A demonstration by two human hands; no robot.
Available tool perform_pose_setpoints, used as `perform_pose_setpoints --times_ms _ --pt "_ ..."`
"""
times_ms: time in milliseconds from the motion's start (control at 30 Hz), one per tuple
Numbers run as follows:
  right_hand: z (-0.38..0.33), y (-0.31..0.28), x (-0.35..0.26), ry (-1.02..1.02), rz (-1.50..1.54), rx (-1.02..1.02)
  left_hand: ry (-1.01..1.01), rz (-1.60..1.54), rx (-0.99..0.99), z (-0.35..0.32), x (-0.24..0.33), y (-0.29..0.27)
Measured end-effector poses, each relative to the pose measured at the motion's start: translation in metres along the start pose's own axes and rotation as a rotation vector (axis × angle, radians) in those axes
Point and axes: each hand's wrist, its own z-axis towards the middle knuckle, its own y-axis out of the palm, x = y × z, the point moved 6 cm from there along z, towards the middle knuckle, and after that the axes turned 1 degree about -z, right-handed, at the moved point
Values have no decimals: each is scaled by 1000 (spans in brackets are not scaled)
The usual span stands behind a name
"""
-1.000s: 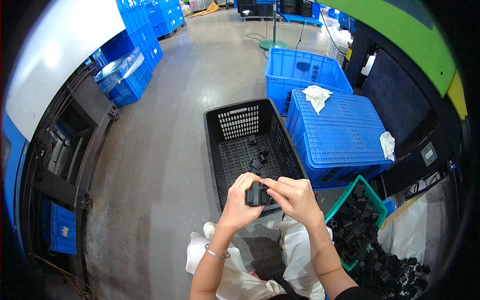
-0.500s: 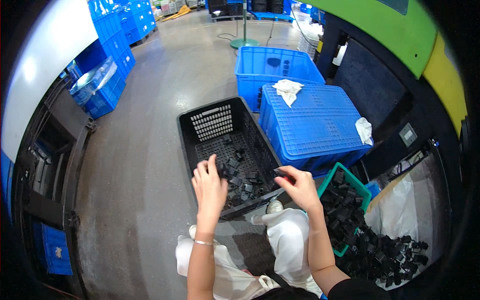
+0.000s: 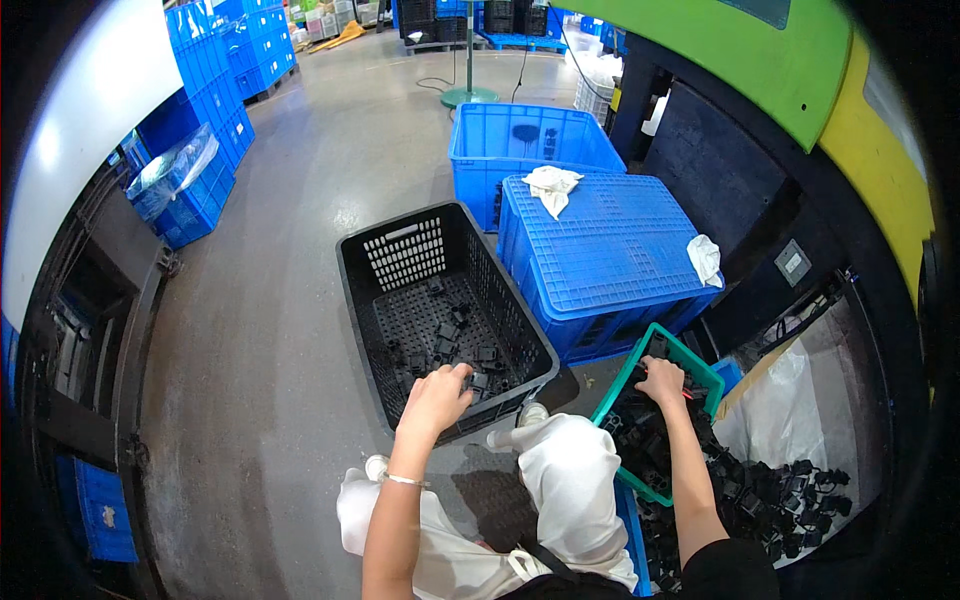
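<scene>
My left hand (image 3: 437, 400) is over the near end of a black plastic crate (image 3: 352, 300), fingers curled and close together. What they hold, if anything, is hidden. Several small black plastic parts (image 3: 446, 340) lie on the crate's perforated bottom. At the right, my right hand (image 3: 662, 380) reaches down into a green crate (image 3: 714, 378) filled with more black parts (image 3: 640, 440). Its fingers are bent, and a small red thing (image 3: 688, 394) shows beside the palm, its kind unclear. The fingertips are partly hidden among the parts.
A blue lidded bin (image 3: 610, 250) with white cloths (image 3: 704, 260) on it stands beyond the green crate. Behind it is an open blue bin (image 3: 535, 150). Loose black parts (image 3: 790, 510) are heaped at the lower right. A green and dark machine (image 3: 740, 190) borders the right.
My right hand has moved from the black crate's right rim into the green crate. My left hand has come lower, and the black part seen at its fingers no longer shows there.
</scene>
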Motion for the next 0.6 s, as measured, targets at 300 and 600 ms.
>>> perform_pose_setpoints --times_ms 300,600 --pt "30 20 11 6 -113 -99 -80 56 -107 -10 -13 14" --pt "21 -56 19 -76 508 56 27 -89 -152 -19 -3 12"
